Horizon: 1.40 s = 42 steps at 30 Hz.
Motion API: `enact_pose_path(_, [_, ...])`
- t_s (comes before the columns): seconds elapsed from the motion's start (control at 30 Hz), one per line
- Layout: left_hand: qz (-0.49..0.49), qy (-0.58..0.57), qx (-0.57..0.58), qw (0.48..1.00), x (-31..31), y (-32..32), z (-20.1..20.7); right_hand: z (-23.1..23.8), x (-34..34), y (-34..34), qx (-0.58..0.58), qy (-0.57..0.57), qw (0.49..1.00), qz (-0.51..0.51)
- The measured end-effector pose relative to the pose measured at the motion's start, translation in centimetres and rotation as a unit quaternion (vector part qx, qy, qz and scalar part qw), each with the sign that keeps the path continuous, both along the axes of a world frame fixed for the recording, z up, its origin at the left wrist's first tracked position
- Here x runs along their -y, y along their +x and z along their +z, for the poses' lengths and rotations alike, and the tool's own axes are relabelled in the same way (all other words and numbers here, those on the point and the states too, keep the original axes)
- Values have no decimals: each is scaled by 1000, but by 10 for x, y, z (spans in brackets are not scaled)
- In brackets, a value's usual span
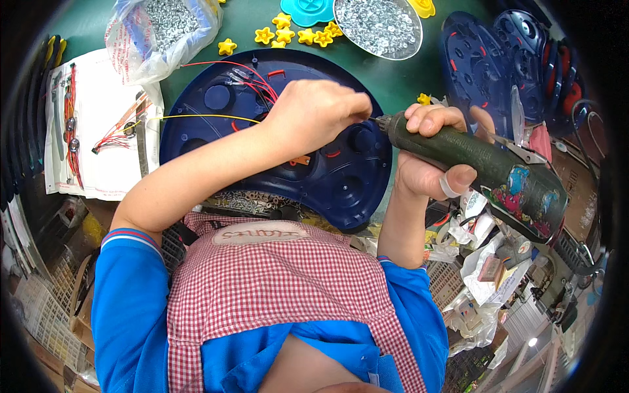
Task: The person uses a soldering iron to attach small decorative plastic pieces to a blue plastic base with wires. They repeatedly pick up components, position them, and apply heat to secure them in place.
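Observation:
My right hand (426,171) is wrapped round a dark green electric screwdriver (488,164) with colourful stickers. Its tip points left, over the right part of a dark blue plastic shell (196,134). At that tip, the fingertips of my left hand (316,118) are pinched together. Whatever they hold, if anything, is too small to make out. Under my left arm lies the shell, curved, with round bosses and holes. Red wires (252,78) and a yellow wire (209,116) run out of it, and a small orange part (300,160) sits inside.
A plastic bag of small screws (171,26) and a dish of small metal pieces (379,27) stand at the back. Yellow star pieces (283,36) lie between them. Wired parts rest on a white sheet (111,154) at left. More blue shells (478,65) are stacked at right.

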State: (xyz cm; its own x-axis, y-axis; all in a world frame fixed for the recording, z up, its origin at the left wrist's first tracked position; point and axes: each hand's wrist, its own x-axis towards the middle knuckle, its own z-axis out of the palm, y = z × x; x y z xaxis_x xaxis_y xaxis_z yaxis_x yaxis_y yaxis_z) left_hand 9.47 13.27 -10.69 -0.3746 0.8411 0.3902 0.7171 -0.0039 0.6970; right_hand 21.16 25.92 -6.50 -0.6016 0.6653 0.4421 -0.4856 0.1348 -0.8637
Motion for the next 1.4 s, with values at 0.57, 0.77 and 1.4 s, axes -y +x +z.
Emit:
enact_pose_path(0.57, [-34,-24,9,999,13,2,7,16,3,2,-91,-26,979,183])
enact_pose_path(0.77, [-21,-21,-13,999,14,4,6,15,14,-2,-121,-51,981,139])
enact_pose_path(1.4, [3,10,-50,999,17,6,10,14,23,-8,-123,-34,985,114])
